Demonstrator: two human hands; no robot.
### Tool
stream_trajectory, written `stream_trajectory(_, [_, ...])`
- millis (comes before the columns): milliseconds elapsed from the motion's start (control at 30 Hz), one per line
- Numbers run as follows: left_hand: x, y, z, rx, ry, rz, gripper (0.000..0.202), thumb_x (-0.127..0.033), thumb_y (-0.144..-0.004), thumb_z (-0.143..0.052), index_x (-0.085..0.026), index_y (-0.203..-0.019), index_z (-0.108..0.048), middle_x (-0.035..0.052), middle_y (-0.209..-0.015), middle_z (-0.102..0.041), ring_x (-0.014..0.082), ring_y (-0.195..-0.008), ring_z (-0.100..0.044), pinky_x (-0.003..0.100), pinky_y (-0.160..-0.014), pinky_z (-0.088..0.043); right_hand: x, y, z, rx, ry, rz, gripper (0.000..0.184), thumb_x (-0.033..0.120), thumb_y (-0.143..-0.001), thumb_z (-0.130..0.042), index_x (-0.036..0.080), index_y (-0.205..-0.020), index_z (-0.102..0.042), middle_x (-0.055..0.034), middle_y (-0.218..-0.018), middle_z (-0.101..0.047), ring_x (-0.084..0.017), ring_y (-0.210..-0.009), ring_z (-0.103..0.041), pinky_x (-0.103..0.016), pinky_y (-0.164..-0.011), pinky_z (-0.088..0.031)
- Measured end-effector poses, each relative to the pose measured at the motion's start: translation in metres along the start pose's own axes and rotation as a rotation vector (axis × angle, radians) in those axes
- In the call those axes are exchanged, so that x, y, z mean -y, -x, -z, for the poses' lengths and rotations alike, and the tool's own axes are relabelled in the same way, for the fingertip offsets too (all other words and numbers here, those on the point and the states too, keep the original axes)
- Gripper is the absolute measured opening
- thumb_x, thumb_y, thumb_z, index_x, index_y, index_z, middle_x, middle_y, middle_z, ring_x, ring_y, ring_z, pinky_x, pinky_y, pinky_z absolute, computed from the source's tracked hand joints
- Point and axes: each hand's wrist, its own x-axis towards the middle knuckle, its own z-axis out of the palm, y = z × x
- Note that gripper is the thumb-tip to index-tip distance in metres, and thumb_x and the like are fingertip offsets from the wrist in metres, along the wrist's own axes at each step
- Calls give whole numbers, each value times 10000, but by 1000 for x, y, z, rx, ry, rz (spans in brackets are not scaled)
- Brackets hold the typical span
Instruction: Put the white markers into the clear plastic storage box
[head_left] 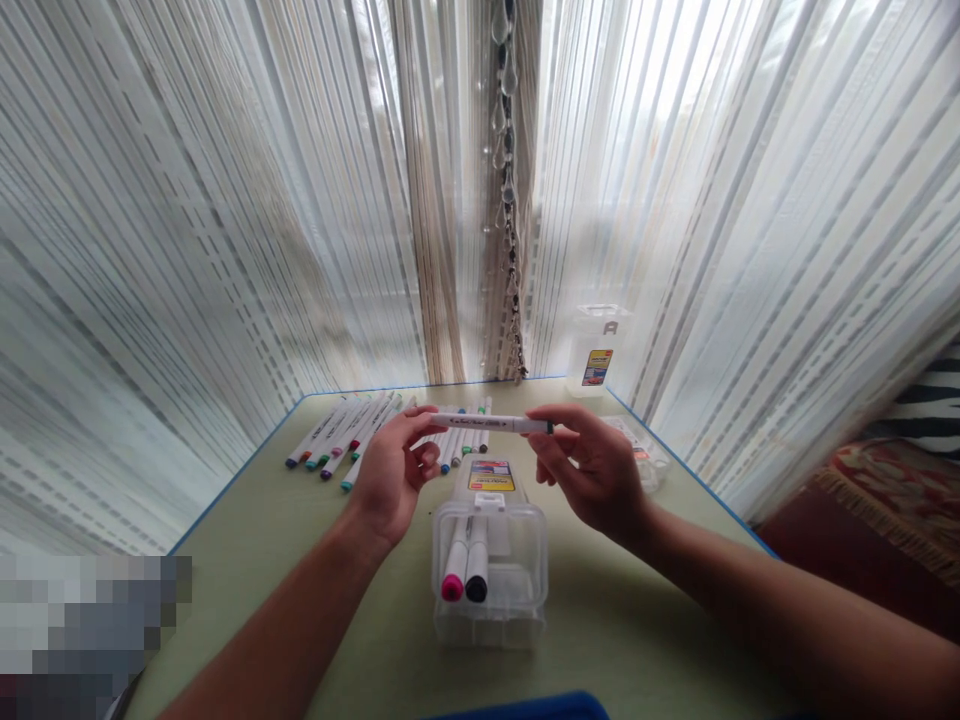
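Observation:
A white marker (487,423) with a dark end is held level in the air between both hands. My left hand (391,470) pinches its left end, and my right hand (589,460) grips the dark-tipped right end. Just below stands an open clear plastic case (517,590), its near side facing me. Inside it lie a pink-ended marker (453,575) and a black-ended marker (477,575), side by side. A yellow, blue and red label (491,476) shows on the case's far part.
Several white markers (330,432) with coloured ends lie on the green table (300,580) at the left, more behind the held one. A second clear case (596,350) stands at the back right; clear plastic packaging (652,460) lies beyond my right hand. String curtains (225,200) hang behind.

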Motion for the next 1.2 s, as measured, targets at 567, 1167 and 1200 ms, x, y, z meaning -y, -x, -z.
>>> stream_trajectory(567, [-3, 4, -1, 58, 5, -111, 261, -207, -680, -714, -154, -923, -632, -5, -753, -649, 40, -436, -400, 189, -415, -293, 0, -2, -2, -31, -29, 36, 129, 231, -945, -626, 196, -1068, -645, 29, -703, -622, -96, -495, -626, -227, -452, -506])
stream_trajectory(1167, [0, 4, -1, 60, -22, -175, 259, -298, -690, -797, -137, -830, -650, -37, -692, -546, 36, -439, -400, 188, -398, -287, -1, -10, -2, -53, -176, -164, 365, 488, -906, -669, 147, -776, -662, -73, -666, -757, -107, -395, -623, -200, -354, -439])
stream_trajectory(1200, [1, 4, -2, 60, -28, -180, 265, -305, -689, -802, -135, -828, -652, -37, -689, -542, 36, -440, -400, 189, -398, -292, 0, -10, -1, -57, -173, -176, 393, 508, -903, -665, 148, -746, -660, -76, -650, -755, -107, -388, -618, -200, -352, -436])
